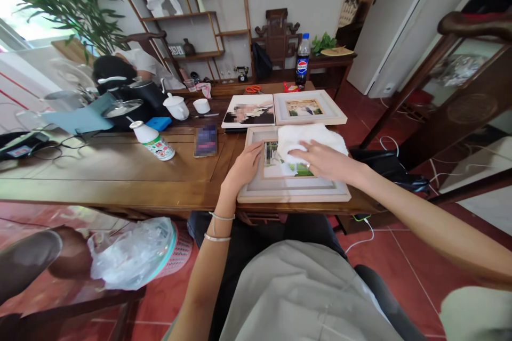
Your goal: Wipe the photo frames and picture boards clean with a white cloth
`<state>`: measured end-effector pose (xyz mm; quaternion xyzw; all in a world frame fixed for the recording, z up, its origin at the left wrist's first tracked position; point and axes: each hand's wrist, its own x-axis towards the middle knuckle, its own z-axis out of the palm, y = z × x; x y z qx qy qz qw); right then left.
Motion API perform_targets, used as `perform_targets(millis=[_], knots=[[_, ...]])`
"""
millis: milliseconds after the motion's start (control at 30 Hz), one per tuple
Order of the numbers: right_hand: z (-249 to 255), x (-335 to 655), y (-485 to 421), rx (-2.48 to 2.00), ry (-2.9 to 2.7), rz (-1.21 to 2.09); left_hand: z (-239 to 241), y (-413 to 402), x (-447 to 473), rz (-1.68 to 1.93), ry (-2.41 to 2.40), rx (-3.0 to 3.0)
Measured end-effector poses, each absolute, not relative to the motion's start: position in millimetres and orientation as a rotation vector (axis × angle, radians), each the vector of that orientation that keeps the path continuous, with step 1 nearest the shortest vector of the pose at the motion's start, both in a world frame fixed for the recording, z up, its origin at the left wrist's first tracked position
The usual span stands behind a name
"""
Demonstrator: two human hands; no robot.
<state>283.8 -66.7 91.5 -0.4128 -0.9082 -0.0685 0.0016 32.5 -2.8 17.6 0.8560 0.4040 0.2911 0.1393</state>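
Note:
A pale wooden picture frame (294, 192) with a photo in it lies flat at the near edge of the wooden table (100, 170). My left hand (243, 168) rests on the frame's left side, fingers stretched flat, holding it down. My right hand (322, 160) lies over the glass with fingers pressed on a white cloth (310, 138) that covers the frame's upper right part. Two more pictures lie just beyond: a frameless photo print (248, 111) and a second white frame (310, 107).
A phone (205, 140) and a white bottle (153, 140) lie left of the frame. Farther left are a teapot (176, 106), a cup (201, 105), a kettle and cables. A cola bottle (302, 66) stands at the back. A lined bin (140, 250) sits on the floor.

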Motion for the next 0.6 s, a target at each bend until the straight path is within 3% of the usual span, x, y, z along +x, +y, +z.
perform_targets(millis=[133, 267, 600], knots=[[109, 265, -133, -1.291, -2.864, 0.066, 17, -2, 33, 0.837, 1.166, 2.489], [100, 251, -166, -1.169, -2.8, 0.018, 17, -2, 32, 0.844, 1.155, 2.511], [79, 299, -33, -1.372, -2.66, -0.328, 19, -4, 32, 0.799, 1.162, 2.549]])
